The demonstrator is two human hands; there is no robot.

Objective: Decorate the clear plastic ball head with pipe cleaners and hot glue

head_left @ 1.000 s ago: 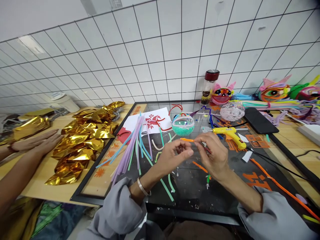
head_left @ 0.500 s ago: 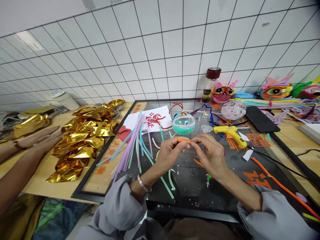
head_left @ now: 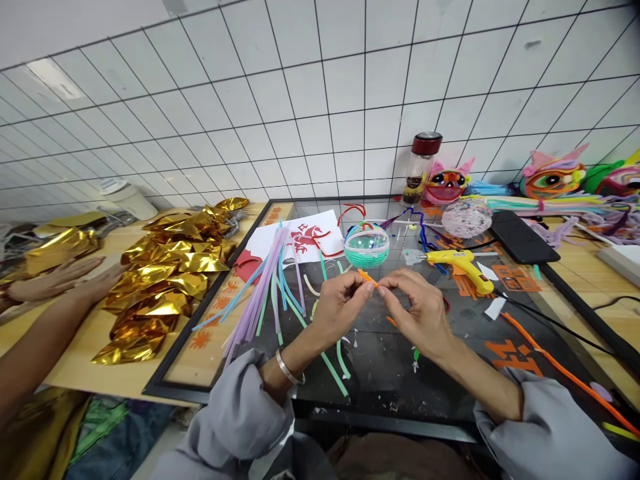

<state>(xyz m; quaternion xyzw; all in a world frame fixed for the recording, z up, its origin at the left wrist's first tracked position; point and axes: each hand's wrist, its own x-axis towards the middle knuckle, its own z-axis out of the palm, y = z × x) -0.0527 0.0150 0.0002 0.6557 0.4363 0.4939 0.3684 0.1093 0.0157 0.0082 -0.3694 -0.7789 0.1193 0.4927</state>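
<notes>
Between my two hands is a short orange pipe cleaner, held up over the dark tabletop. My left hand pinches it between thumb and fingers, with one end poking up past the fingertips. My right hand is closed at its other end, thumb and forefinger pressed together. Just beyond the fingers stands a round ball with a green coiled lower part and a pale band. A yellow glue gun lies to the right of my right hand. Under that hand lies a small green piece.
Purple, blue and green pipe cleaners fan out at left on white paper. Gold foil and another person's hands are farther left. A phone, glass bottle and long orange pipe cleaner are at right.
The orange piece has tilted from nearly level to slanting, its left end now up. My hands have shifted slightly. The other person's hands at far left have moved a little.
</notes>
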